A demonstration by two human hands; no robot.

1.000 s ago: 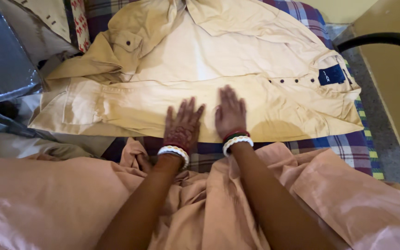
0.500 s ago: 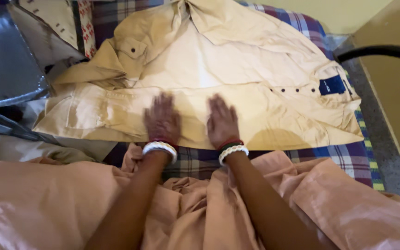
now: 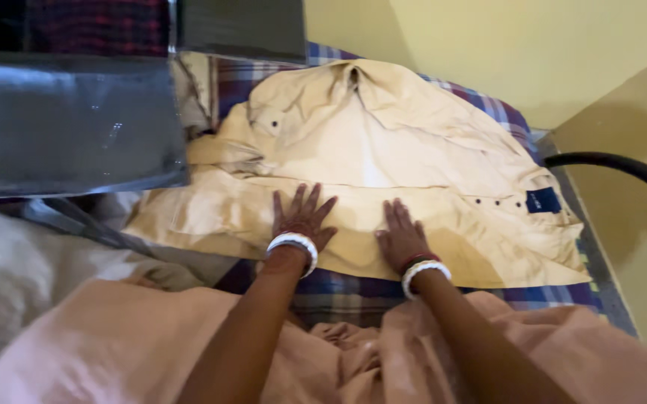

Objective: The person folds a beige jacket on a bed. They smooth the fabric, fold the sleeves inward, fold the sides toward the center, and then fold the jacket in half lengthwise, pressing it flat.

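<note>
Shirt spread on checked cloth w/ both hands, L & R, flat open on near edge, gripping nothing

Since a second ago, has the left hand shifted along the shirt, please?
Yes. The left hand has slid away from the right hand and from the shirt's dark blue label.

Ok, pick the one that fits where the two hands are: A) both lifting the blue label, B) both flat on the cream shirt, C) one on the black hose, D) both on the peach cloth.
B: the left hand and right hand lie palm-down, fingers spread, on the cream shirt.
</note>
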